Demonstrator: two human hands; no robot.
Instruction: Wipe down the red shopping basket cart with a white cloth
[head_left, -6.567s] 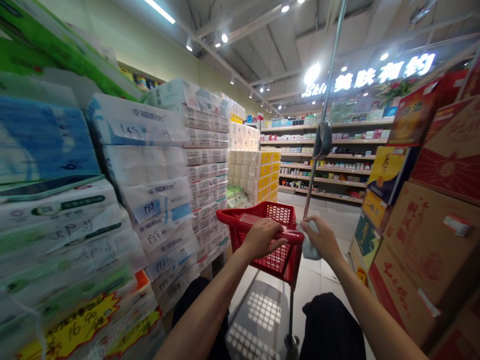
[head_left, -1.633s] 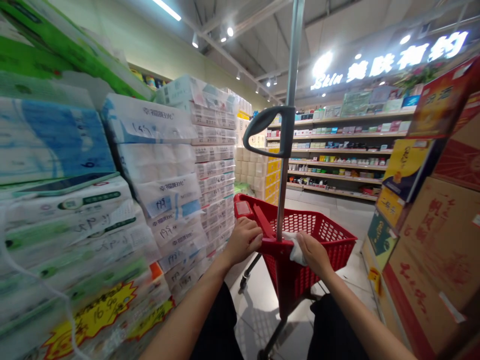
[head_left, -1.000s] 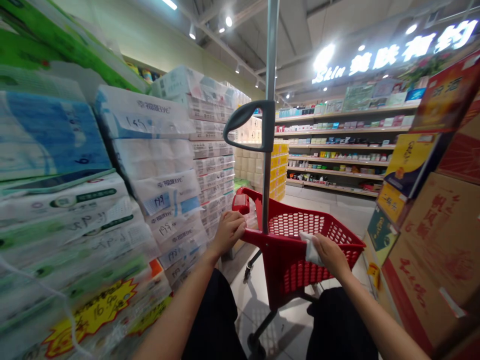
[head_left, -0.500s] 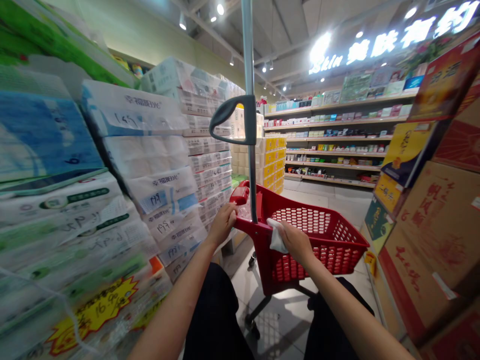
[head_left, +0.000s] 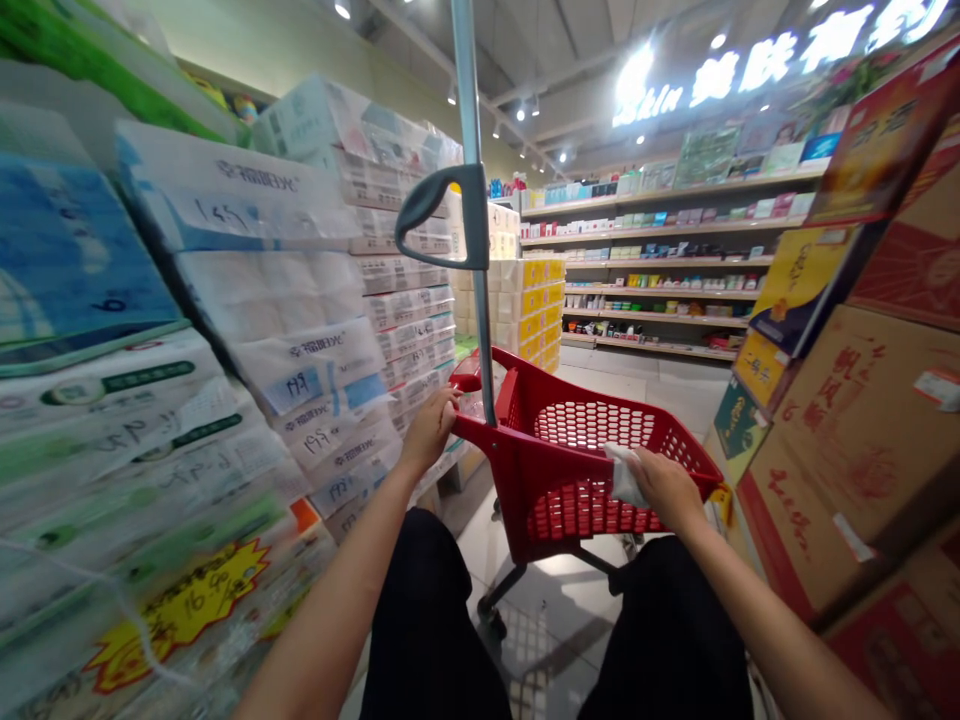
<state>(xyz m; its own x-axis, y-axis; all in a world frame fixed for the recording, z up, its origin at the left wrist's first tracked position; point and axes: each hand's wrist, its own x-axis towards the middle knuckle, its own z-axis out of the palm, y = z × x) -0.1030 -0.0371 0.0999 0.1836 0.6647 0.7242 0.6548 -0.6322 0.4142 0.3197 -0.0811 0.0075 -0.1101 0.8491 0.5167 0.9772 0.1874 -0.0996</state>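
A red shopping cart (head_left: 555, 450) with a perforated basket stands sideways before me. My left hand (head_left: 431, 430) is closed on the left end of its frame, beside the red handle part (head_left: 466, 376). Pinched in my right hand (head_left: 667, 485) is a white cloth (head_left: 625, 475), which lies against the basket's near rim toward its right end. A metal pole (head_left: 466, 90) with a grey loop handle (head_left: 478, 220) rises from the cart between my hands.
Stacks of packaged tissue (head_left: 300, 300) rise close on the left. Cardboard cartons (head_left: 870, 400) are piled on the right. Stocked shelves (head_left: 675, 265) line the back beneath a lit sign. My knees are on either side of the cart's base.
My right hand and the white cloth have moved right along the basket's near rim. The cart, its pole and my left hand appear slightly farther left in view.
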